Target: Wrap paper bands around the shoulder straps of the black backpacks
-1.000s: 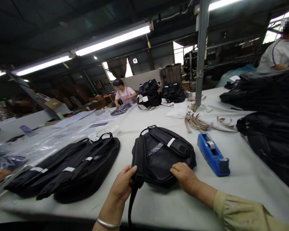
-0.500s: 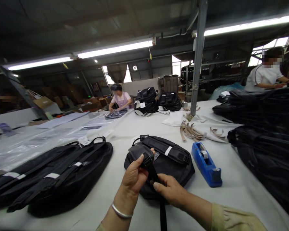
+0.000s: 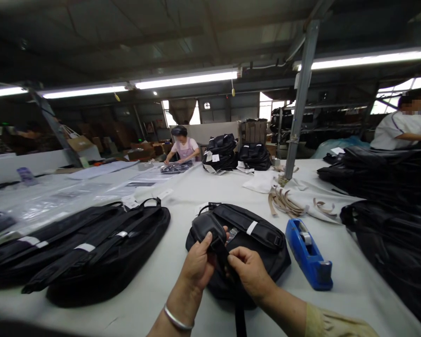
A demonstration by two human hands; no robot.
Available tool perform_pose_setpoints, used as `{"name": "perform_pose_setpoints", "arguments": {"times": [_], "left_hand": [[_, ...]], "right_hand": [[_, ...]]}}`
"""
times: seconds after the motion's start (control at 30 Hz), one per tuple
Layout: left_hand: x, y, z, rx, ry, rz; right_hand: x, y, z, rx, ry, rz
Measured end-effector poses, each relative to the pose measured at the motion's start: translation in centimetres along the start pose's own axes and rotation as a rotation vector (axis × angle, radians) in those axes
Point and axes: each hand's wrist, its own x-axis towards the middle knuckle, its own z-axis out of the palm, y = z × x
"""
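A black backpack (image 3: 263,243) lies on the white table in front of me, its padded straps on top and a white band round one of them. My left hand (image 3: 200,262) is closed on the end of a padded shoulder strap (image 3: 208,224), thumb on top near the buckle. Just right of it, my right hand (image 3: 247,269) pinches the black webbing (image 3: 221,252) below the buckle. The webbing's loose end (image 3: 240,320) hangs down toward the table's near edge.
A blue tape dispenser (image 3: 309,255) stands right of the backpack. More black bags (image 3: 101,252) lie at left, others (image 3: 389,182) are piled at right. Tan strips (image 3: 284,202) lie beyond the dispenser, near a metal post (image 3: 301,103). One person (image 3: 184,149) works across the table, another (image 3: 396,128) at right.
My right hand has risen slightly along the webbing, its fingers now more curled in a pinch. The whole view has shifted, so the table sits a little lower and to the right.
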Motion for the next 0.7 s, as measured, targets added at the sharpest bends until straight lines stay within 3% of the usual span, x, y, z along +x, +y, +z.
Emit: {"name": "perform_pose_setpoints", "arguments": {"times": [0.2, 0.33, 0.43, 0.63, 0.7], "left_hand": [[-0.3, -0.3, -0.6, -0.016, -0.067, -0.018], [-0.1, 0.8, -1.1, -0.07, -0.021, -0.02], [0.2, 1.9, -1.0, -0.077, 0.008, -0.009], [0.5, 2.4, -0.5, -0.062, -0.081, -0.027], [0.6, 2.9, -0.5, -0.055, -0.081, -0.019]], "right_hand": [[1.1, -2.1, 1.0, -0.052, -0.006, -0.099], [0.2, -0.4, 0.7, 0.046, -0.099, 0.028], [-0.2, 0.7, 0.4, 0.0, -0.098, 0.104], [2.4, -2.2, 1.4, -0.06, -0.091, -0.168], [2.5, -2.4, 1.4, -0.062, -0.119, -0.183]]}}
